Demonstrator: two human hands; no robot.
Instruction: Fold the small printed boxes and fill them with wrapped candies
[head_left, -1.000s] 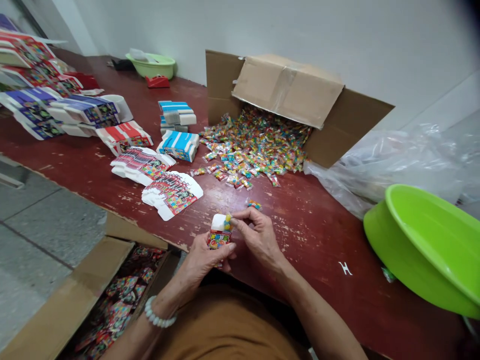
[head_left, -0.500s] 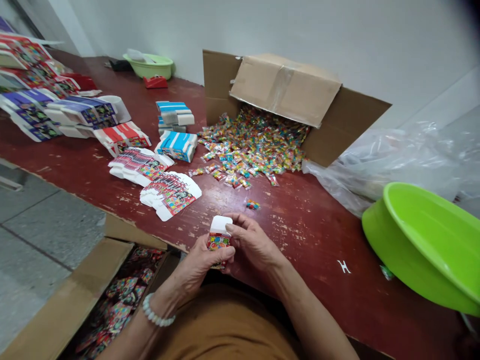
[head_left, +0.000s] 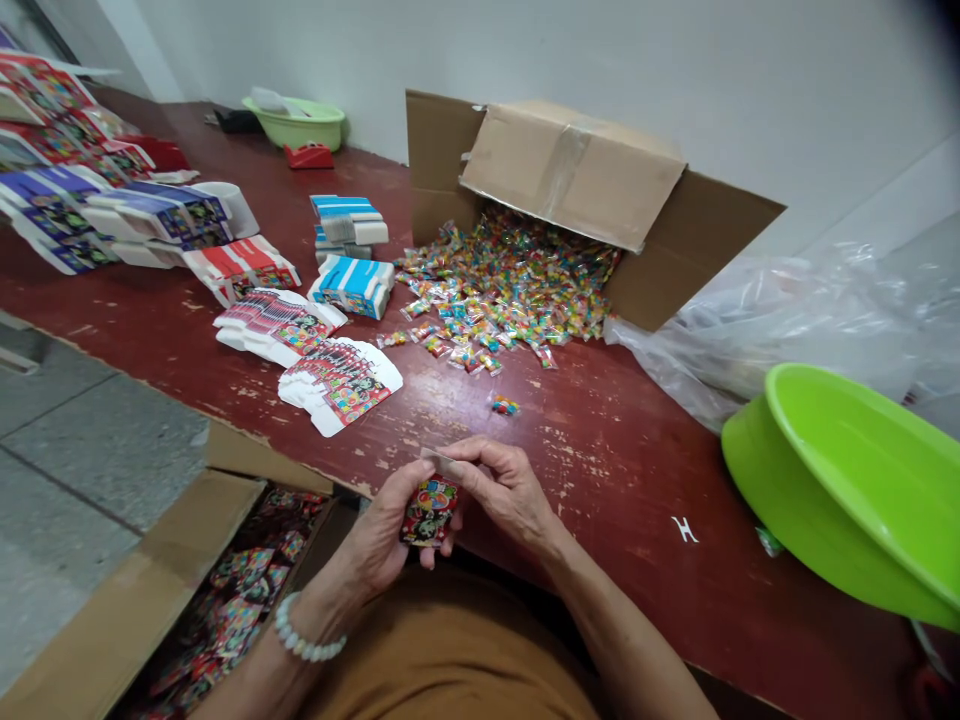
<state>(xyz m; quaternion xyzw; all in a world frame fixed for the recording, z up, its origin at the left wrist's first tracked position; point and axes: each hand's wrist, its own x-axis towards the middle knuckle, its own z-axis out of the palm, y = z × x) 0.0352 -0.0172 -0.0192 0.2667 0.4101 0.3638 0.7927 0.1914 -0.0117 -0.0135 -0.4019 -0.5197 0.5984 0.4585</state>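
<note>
A small printed candy box [head_left: 430, 512] sits in my left hand [head_left: 386, 525], whose fingers wrap round its sides and back. My right hand [head_left: 506, 490] pinches the box's top flap [head_left: 442, 461], which is bent over at the upper end. Inside the box nothing can be seen. Just beyond my hands, one wrapped candy [head_left: 505, 405] lies alone on the red table [head_left: 600, 450]. Fanned flat cartons [head_left: 341, 385] lie to the left, and a heap of wrapped candies [head_left: 517, 285] spills from a cardboard box [head_left: 570, 170] at the back.
Banded carton stacks, blue [head_left: 352, 287], red [head_left: 241, 268] and purple [head_left: 161, 215], stand at the left. A green basin [head_left: 817, 500] and a clear plastic bag [head_left: 795, 320] are at the right. Below the table edge, an open carton [head_left: 157, 565] holds filled boxes [head_left: 240, 600].
The yellow-and-blue candy in my right fingers has gone out of sight at the box. The upright white flap is now folded over, with my left thumb at the top.
</note>
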